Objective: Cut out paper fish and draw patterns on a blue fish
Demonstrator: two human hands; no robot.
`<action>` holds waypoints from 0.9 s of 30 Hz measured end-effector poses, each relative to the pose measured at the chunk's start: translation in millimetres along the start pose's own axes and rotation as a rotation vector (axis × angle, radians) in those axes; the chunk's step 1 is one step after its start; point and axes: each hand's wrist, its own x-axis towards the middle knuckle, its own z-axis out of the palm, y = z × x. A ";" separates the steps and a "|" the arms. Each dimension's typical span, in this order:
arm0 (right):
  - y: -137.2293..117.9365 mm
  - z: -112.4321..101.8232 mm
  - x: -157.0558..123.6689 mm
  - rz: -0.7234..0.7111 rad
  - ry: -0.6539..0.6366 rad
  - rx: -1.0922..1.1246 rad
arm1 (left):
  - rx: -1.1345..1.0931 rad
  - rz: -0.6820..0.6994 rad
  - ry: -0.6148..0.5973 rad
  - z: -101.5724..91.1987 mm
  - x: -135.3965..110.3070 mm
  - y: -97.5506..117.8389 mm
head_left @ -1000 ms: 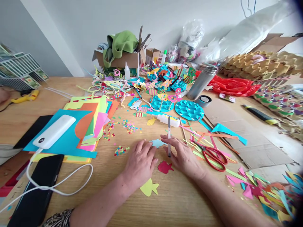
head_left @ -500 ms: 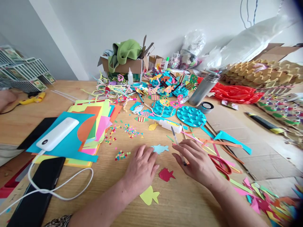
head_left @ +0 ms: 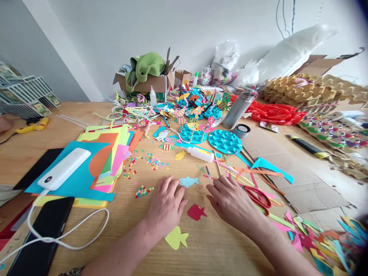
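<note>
On the wooden table, my left hand (head_left: 168, 205) lies palm down, fingers flat, with fingertips at the head end of a light blue paper fish (head_left: 189, 181). My right hand (head_left: 227, 199) is closed round a pen (head_left: 208, 172); its slim dark end sticks out past the fingers and the rest is hidden. Between my wrists lie a red paper fish (head_left: 197, 212) and, closer to me, a lime-green paper fish (head_left: 176, 238). Red-handled scissors (head_left: 260, 197) lie beside my right hand. A white glue bottle (head_left: 201, 154) rests on its side beyond the blue fish.
Paper dots (head_left: 143, 191) and confetti lie left of the fish. Coloured sheets (head_left: 71, 168) carry a white power bank (head_left: 64, 168); a black phone (head_left: 43, 237) is nearer. Beyond stand a steel flask (head_left: 238, 111) and a pile of paper crafts. Cardboard (head_left: 287, 172) and paper scraps lie right.
My right hand has curled its fingers in more around the pen, and less of the pen shows. The whole view has shifted slightly. My left hand stays by the blue fish.
</note>
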 end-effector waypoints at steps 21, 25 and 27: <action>59.7 23.8 79.0 0.256 0.158 0.287 | 0.112 -0.110 0.021 -22.3 38.4 1.7; 61.4 44.0 89.0 0.330 0.091 0.207 | 0.193 -0.192 0.008 -10.7 61.2 -1.6; 61.6 49.7 90.2 0.345 0.083 0.184 | 0.208 -0.219 0.002 -5.0 68.4 -3.4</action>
